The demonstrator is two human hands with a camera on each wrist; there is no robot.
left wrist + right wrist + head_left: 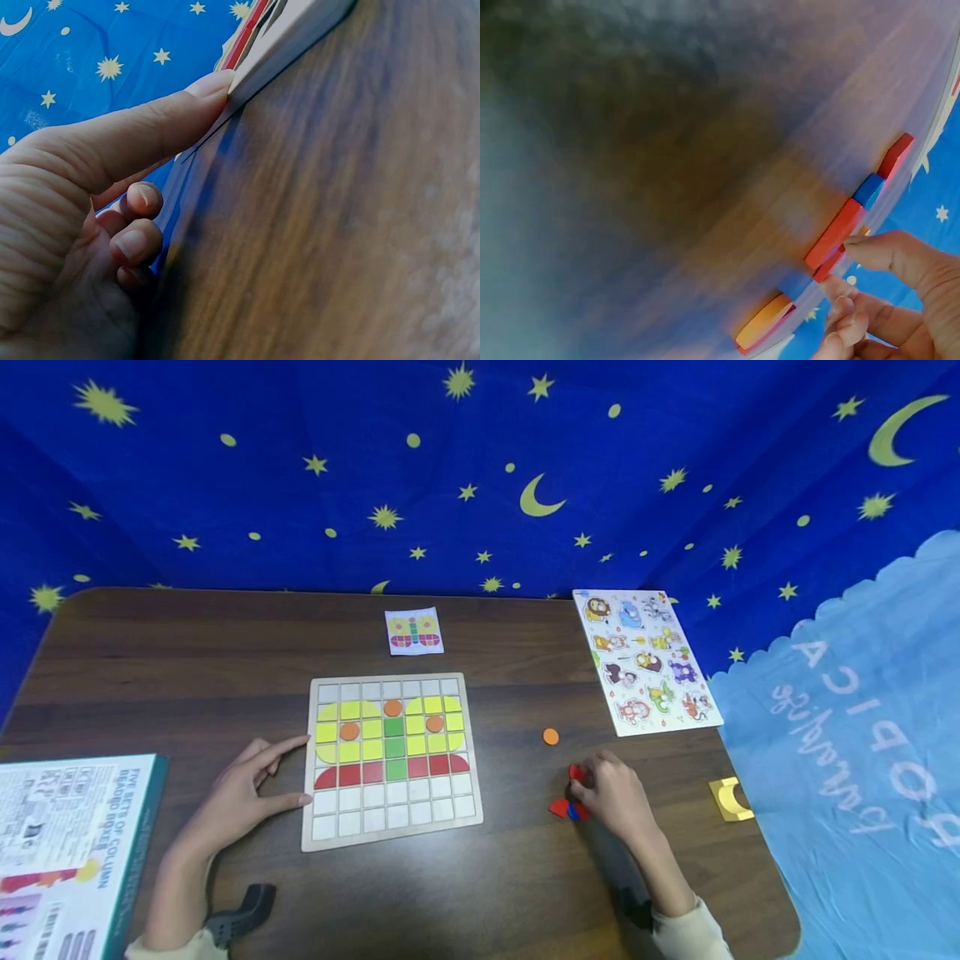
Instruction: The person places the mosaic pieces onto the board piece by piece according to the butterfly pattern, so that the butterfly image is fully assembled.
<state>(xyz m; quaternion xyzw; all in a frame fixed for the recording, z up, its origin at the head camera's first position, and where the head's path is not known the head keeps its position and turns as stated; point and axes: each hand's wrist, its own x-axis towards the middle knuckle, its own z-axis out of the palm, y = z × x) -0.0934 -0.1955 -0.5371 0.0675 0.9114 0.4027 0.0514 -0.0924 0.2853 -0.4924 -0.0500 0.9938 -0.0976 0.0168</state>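
Note:
A square wooden grid board (pixel 390 845) carries yellow, green, red and orange tiles in a butterfly shape; its two lowest rows and top row show mostly white cells. My left hand (pixel 243 785) rests at the board's left edge, thumb and index finger stretched out against it; the left wrist view shows the thumb (pixel 176 124) on the edge. Right of the board, my right hand (pixel 615 793) pinches a red piece (pixel 829 265) between thumb and fingertip. Beside its fingers lie another red piece (pixel 558 808) and a blue piece (pixel 573 812). An orange disc (pixel 551 737) lies farther back.
A picture card (pixel 414 646) with a butterfly pattern lies behind the board. An animal puzzle board (pixel 652 722) is at the back right, a yellow arched block (pixel 723 802) near the right table edge. A box (pixel 75 827) covers the left front. A blue starry cloth hangs behind.

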